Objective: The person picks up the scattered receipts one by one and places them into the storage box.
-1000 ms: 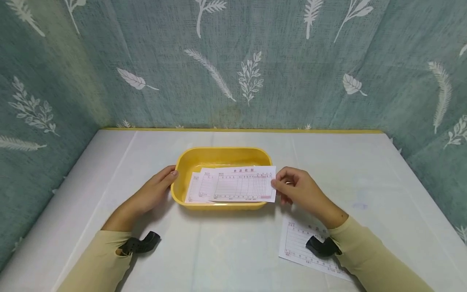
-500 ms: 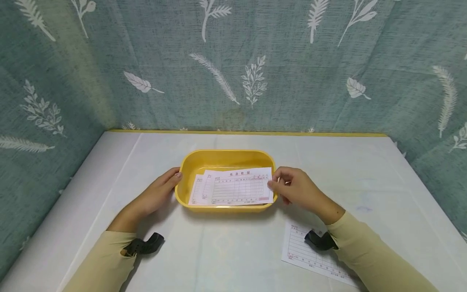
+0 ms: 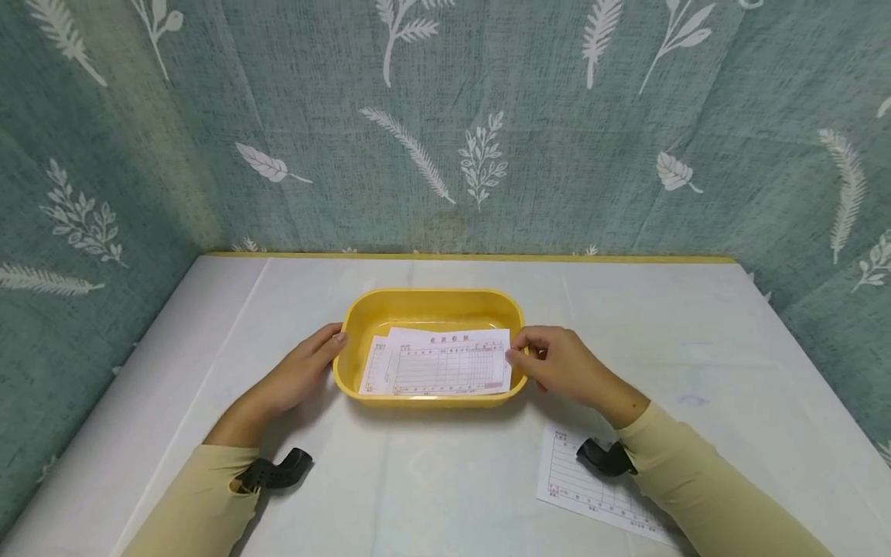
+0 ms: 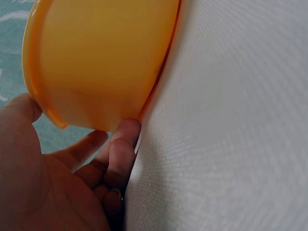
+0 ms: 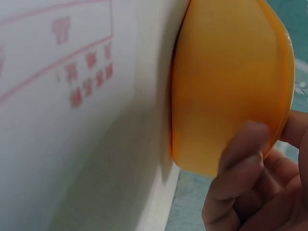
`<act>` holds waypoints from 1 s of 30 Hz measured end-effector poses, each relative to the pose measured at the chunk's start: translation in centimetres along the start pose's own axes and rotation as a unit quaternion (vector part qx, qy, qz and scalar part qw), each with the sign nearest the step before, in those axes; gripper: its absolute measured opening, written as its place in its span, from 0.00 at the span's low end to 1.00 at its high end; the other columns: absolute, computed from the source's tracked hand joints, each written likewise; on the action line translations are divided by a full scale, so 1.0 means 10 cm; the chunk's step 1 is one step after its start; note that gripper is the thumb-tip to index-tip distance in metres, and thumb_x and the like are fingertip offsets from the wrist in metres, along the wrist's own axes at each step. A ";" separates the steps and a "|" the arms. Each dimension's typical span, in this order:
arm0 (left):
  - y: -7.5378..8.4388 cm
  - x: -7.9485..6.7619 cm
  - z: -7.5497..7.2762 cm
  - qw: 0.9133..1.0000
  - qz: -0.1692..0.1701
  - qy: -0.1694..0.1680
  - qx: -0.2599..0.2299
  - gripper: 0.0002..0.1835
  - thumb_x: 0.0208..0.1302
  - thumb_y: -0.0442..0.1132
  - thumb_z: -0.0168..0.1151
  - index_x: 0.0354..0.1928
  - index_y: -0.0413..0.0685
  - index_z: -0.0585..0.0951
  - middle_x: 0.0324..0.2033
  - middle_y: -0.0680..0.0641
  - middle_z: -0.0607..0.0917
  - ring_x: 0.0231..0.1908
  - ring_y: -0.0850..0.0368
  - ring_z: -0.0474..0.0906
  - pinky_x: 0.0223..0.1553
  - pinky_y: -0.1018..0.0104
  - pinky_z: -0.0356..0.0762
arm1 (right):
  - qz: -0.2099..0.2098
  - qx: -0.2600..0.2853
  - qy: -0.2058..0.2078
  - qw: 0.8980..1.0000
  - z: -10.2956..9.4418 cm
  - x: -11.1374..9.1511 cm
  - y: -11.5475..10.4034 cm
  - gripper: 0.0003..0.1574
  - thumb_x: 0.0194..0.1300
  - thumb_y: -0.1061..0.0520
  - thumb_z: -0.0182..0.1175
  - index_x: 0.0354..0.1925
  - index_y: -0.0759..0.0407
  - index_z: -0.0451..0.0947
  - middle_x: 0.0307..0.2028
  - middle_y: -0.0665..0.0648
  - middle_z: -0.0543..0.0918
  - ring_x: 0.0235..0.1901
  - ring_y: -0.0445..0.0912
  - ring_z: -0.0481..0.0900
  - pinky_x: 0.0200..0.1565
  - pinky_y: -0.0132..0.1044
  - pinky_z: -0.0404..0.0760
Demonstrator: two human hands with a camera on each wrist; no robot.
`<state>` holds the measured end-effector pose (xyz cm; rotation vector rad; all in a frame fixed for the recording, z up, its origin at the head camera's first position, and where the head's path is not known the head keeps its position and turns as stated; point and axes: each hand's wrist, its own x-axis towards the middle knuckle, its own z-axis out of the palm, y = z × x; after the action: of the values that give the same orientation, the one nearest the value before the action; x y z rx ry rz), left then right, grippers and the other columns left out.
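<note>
A yellow plastic basin (image 3: 431,300) stands on the table with several printed receipts in it. My left hand (image 3: 306,360) holds its left end, thumb at the rim and fingertips against the outer wall in the left wrist view. At the right end, my right hand (image 3: 557,360) has its thumb over the right edge of the top receipt (image 3: 448,363). Its other fingers are curled outside the basin wall, blurred in the right wrist view. Two more receipts (image 3: 372,363) show under the top one, fanned out to the left.
Another receipt (image 3: 592,491) lies on the white table (image 3: 431,487) under the right forearm, partly covered by the sleeve (image 3: 696,480). Black wrist mounts (image 3: 278,468) stick out from both cuffs. A green leaf-patterned cloth (image 3: 445,116) encloses the table at the back and sides.
The top receipt has moved left and down, from overlapping the basin's right rim to lying inside. My right hand has moved slightly left with it; my left hand stays on the basin.
</note>
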<state>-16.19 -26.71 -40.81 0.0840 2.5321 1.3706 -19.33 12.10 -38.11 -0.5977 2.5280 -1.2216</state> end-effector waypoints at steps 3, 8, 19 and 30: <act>-0.01 -0.01 0.01 1.000 0.002 0.000 -0.003 0.35 0.79 0.61 0.37 0.76 0.46 0.59 0.74 0.38 0.62 0.77 0.36 0.48 0.74 0.32 0.43 | -0.005 -0.023 0.001 1.000 0.00 -0.02 -0.01 0.06 0.70 0.55 0.63 0.41 0.54 0.84 0.22 0.52 0.75 0.17 0.44 0.73 0.19 0.32 0.71; -0.01 -0.01 0.02 1.000 -0.002 0.001 0.001 0.35 0.79 0.61 0.37 0.76 0.46 0.59 0.74 0.37 0.62 0.77 0.35 0.48 0.74 0.32 0.43 | -0.024 -0.042 0.005 0.999 -0.02 -0.08 -0.03 0.10 0.70 0.56 0.62 0.46 0.56 0.85 0.25 0.51 0.81 0.18 0.43 0.75 0.20 0.32 0.73; 0.01 0.00 0.02 1.000 0.002 0.003 0.006 0.35 0.79 0.61 0.37 0.76 0.45 0.59 0.74 0.37 0.62 0.77 0.35 0.48 0.74 0.32 0.44 | -0.059 0.006 0.045 0.997 -0.19 -0.31 0.02 0.05 0.69 0.56 0.63 0.41 0.56 0.83 0.21 0.53 0.79 0.19 0.42 0.75 0.23 0.32 0.75; 0.00 0.01 0.03 1.000 -0.005 0.001 0.016 0.36 0.79 0.62 0.36 0.77 0.46 0.57 0.75 0.36 0.61 0.77 0.34 0.48 0.73 0.31 0.44 | -0.060 0.020 -0.064 0.996 -0.40 -0.41 0.21 0.08 0.70 0.54 0.63 0.39 0.59 0.81 0.21 0.50 0.76 0.20 0.41 0.73 0.22 0.31 0.72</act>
<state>-16.17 -26.47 -40.96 0.0773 2.5531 1.3273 -17.86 17.97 -37.12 -0.8013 2.3870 -1.2292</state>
